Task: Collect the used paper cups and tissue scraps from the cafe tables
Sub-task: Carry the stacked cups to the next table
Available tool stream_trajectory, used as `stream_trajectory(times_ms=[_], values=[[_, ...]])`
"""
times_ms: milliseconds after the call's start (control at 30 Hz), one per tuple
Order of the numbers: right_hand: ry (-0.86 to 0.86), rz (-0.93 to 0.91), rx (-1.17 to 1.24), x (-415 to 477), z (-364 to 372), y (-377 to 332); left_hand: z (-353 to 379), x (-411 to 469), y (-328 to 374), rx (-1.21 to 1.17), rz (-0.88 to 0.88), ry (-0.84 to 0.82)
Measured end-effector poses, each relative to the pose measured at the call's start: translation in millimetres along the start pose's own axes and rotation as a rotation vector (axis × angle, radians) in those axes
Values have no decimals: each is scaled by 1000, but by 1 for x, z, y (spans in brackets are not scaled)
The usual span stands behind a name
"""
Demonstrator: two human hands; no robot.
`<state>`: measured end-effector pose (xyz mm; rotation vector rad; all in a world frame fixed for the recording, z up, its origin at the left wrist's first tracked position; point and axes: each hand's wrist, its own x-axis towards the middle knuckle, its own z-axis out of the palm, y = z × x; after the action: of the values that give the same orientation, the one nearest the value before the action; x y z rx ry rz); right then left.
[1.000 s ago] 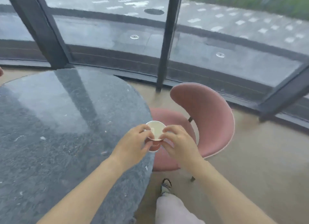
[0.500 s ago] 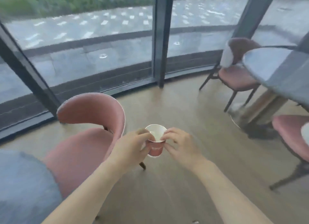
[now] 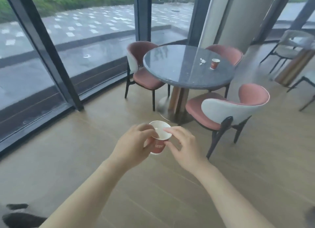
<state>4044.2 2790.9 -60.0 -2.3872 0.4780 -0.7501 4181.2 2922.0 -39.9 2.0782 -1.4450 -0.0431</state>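
Right now the left grip is wrapped round the wall of a red paper cup, fingers curled about it. The right grip pinches the same cup at the rim, a fingertip over the lip and the thumb on the wall beneath. The cup is upright in mid-air above the floor, well apart from any worktop. Something pale lies inside; blur leaves it unclear whether that is tissue.

The chief risk, I judge, is squeeze: thin paper buckles under two opposing holds, and any dregs or loose scrap would spill to the floor.

Farther off, on the round worktop, a second cup stands upright with tissue scraps just beside it. Reaching for those means freeing one grip, and a single hold by the rim could let the carried cup slip. The pink chair stands between the person and that cup, a likely snag for a leg.
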Motion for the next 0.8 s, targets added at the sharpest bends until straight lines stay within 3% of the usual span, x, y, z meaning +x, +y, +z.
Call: stream_trajectory(times_ms=[267, 433, 800], values=[[129, 138, -75, 16, -45, 72, 52, 85, 26, -34, 163, -125], [94, 242, -119, 36, -54, 114, 84, 133, 21, -68, 228, -212], [77, 239, -97, 196, -27, 188, 103, 291, -63, -100, 217, -230]])
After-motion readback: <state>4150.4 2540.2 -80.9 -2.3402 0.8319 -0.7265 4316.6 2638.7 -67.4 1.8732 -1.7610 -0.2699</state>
